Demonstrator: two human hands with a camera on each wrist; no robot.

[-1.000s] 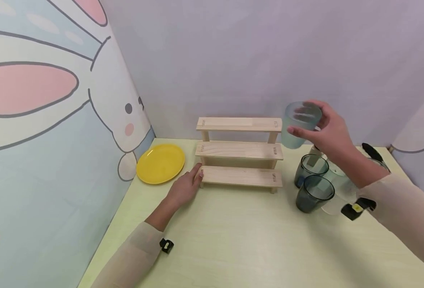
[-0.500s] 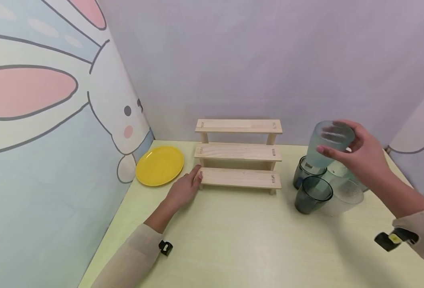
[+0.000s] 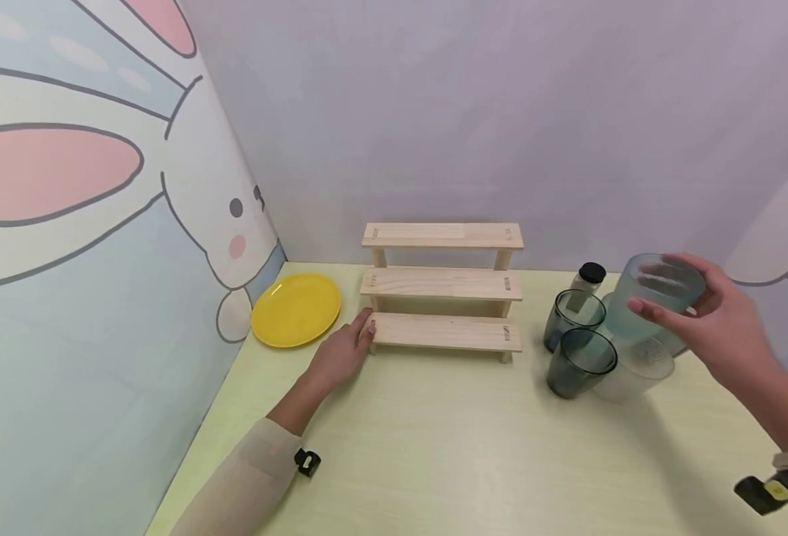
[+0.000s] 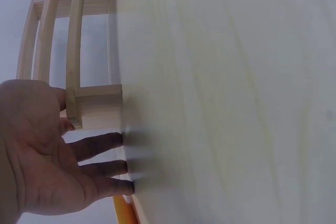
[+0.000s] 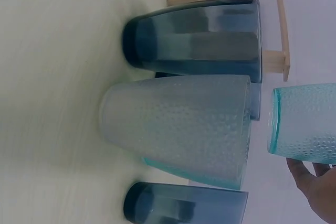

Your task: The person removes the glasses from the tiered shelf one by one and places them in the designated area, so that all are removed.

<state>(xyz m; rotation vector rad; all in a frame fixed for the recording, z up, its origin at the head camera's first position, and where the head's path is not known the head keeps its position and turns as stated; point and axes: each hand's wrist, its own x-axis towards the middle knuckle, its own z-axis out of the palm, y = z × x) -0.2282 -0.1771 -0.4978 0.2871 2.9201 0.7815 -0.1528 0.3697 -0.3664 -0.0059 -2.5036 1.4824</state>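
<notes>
My right hand (image 3: pixel 728 320) grips a pale blue tumbler (image 3: pixel 648 298), fingers around its far side and thumb on the near side. It is raised over a cluster of tumblers; the right wrist view shows its pebbled wall (image 5: pixel 307 121) at the right edge. Below it stand a frosted clear tumbler (image 3: pixel 641 368) and two smoky dark ones, a front tumbler (image 3: pixel 577 368) and a rear tumbler (image 3: pixel 561 327). My left hand (image 3: pixel 338 353) holds the left end of the lowest step of a three-step wooden rack (image 3: pixel 443 331) between thumb and index finger. Its other fingers (image 4: pixel 102 169) extend to the table.
A yellow plate (image 3: pixel 295 309) lies left of the rack. A small bottle with a black cap (image 3: pixel 592 273) stands behind the dark tumblers. Another dark tumbler (image 5: pixel 184 203) shows low in the right wrist view. Fabric walls (image 3: pixel 434 112) close off the back and sides.
My right hand has carried the pale blue tumbler right and down, from beside the rack's top step to over the tumbler cluster. My left hand stays at the rack.
</notes>
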